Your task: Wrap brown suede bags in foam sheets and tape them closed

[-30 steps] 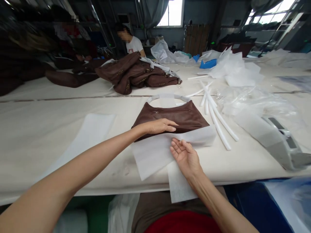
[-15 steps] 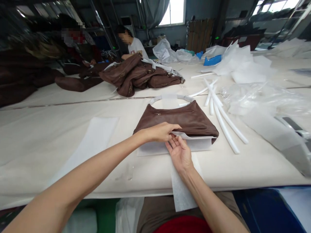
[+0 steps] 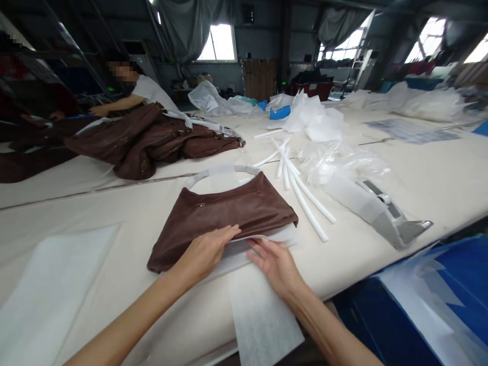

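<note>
A brown handbag (image 3: 224, 208) lies on the table, its pale-wrapped handle (image 3: 198, 178) arched away from me. My left hand (image 3: 208, 251) rests along the bag's near edge, fingers stretched out over the brown material and thumb hidden. White tissue paper (image 3: 278, 235) shows under that edge. Close by on the right, my right hand (image 3: 276, 264) has its fingers apart, with the fingertips at the paper; whether they pinch it is not clear. Beneath my right hand, a strip of white sheet (image 3: 263, 315) hangs over the table's front edge.
White foam rods (image 3: 307, 203) and clear plastic film (image 3: 343, 162) lie right of the bag, with a silver tape dispenser (image 3: 396, 218) beyond. A heap of brown bags (image 3: 152, 140) is at the back left, near a co-worker (image 3: 148, 91). Another white sheet (image 3: 57, 290) lies at left.
The view has swung right and moved closer to the bag. My left fingers, earlier bent at the bag's edge, now lie straighter along it. My right hand has turned from palm up to more sideways.
</note>
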`<state>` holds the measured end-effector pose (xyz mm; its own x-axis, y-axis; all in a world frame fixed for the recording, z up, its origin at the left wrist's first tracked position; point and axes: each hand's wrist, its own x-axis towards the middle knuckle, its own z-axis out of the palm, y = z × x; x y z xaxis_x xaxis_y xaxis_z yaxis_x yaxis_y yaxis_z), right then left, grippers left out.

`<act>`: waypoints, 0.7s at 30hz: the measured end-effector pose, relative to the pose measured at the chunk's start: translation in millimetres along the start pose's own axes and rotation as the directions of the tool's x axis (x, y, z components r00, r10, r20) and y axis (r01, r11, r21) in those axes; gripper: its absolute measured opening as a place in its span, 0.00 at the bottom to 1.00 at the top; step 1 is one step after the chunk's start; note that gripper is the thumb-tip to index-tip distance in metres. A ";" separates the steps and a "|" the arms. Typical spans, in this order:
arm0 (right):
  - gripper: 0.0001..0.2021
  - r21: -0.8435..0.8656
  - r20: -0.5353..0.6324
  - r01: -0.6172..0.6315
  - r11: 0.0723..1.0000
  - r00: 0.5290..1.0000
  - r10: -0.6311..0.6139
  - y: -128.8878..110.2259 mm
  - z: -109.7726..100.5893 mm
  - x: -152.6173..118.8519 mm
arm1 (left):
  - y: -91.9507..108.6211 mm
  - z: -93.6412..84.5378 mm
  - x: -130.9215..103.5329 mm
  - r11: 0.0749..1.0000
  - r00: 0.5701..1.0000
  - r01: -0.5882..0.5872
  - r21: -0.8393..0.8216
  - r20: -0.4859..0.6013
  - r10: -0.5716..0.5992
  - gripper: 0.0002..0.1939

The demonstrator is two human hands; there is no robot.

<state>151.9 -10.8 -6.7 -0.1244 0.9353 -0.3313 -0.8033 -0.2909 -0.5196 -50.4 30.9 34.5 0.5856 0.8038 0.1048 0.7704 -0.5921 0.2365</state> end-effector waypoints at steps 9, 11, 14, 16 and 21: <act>0.17 -0.973 0.086 0.202 0.107 0.756 -0.649 -142.4 -81.5 13.0 | -9.2 5.4 -1.1 0.998 0.998 -0.004 -0.062 -0.067 0.000 0.26; 0.17 -0.965 0.203 0.057 -0.257 0.781 -0.590 -150.1 -67.7 28.5 | -9.9 4.1 -0.4 0.996 0.998 0.008 -0.089 -0.062 -0.014 0.25; 0.17 -0.876 0.165 -0.130 -0.465 0.825 -0.541 -152.6 -46.0 48.9 | -6.9 -0.5 0.9 0.990 0.998 0.046 -0.135 -0.032 -0.051 0.25; 0.17 -0.866 0.131 -0.161 -0.474 0.840 -0.526 -154.7 -38.3 57.6 | -2.5 -5.2 2.4 0.985 0.997 0.083 -0.148 0.014 -0.082 0.25; 0.10 -0.863 0.119 -0.146 -0.484 0.872 -0.475 -168.8 -46.2 46.6 | 4.3 -16.2 6.6 0.977 0.989 0.135 -0.165 0.084 -0.123 0.24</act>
<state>308.7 72.6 29.2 0.2038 0.9776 0.0523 0.9094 -0.1693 -0.3800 -47.3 34.6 51.9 0.5058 0.8626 -0.0070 0.7904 -0.4601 0.4045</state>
